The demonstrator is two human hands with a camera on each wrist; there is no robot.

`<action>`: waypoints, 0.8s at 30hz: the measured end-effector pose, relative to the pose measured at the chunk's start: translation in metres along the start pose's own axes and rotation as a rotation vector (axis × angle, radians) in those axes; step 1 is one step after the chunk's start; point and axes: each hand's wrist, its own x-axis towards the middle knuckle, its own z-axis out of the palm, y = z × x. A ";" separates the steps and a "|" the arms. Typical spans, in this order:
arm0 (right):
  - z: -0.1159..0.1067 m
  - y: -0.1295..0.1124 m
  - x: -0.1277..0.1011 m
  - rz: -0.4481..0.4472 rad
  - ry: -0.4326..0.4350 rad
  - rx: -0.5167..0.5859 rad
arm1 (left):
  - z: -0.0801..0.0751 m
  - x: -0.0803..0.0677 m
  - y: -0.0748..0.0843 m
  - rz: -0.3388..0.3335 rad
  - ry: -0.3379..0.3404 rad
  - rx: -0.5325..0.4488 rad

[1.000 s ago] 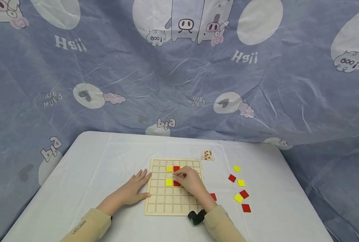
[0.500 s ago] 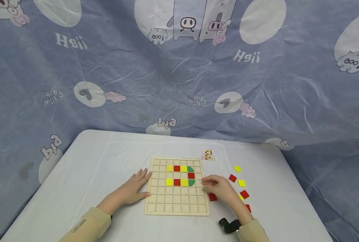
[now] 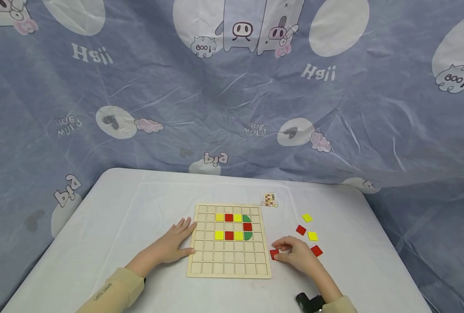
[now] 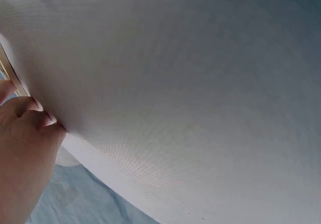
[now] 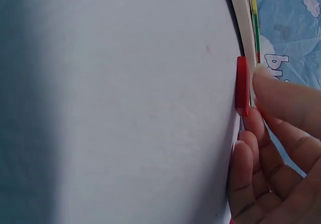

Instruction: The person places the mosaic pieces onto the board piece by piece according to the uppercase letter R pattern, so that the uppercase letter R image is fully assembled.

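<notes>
Blue-grey fabric (image 3: 212,95) printed with cartoon pigs and lettering hangs behind a white-covered desk (image 3: 157,200). On it lies a square, pale wooden grid board (image 3: 228,269). Set in its cells are two rows, each yellow, red, yellow and a green quarter-round piece (image 3: 246,218), with one red square (image 3: 247,227) between the green pieces at the right end. The left hand (image 3: 169,248) has a released grip, fingers spread out and touching the board's left edge. Just beside the board's right edge, a flat red square tile (image 3: 273,254) lies on the desk, with the right hand's (image 3: 298,256) thumb and bent fingers at it; I cannot tell whether that grip has grasped it or only touches it. Beyond are loose yellow tiles (image 3: 312,236) and red tiles (image 3: 316,251). Near the board's far right corner lies a small printed pattern card (image 3: 268,199).
</notes>
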 end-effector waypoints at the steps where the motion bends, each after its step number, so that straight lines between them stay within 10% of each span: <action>1: 0.000 0.001 0.000 -0.004 0.000 -0.016 | 0.000 0.000 0.000 0.002 0.000 0.001; 24: 0.001 0.000 -0.001 0.013 -0.031 -0.029 | 0.003 0.002 -0.004 0.011 0.002 0.011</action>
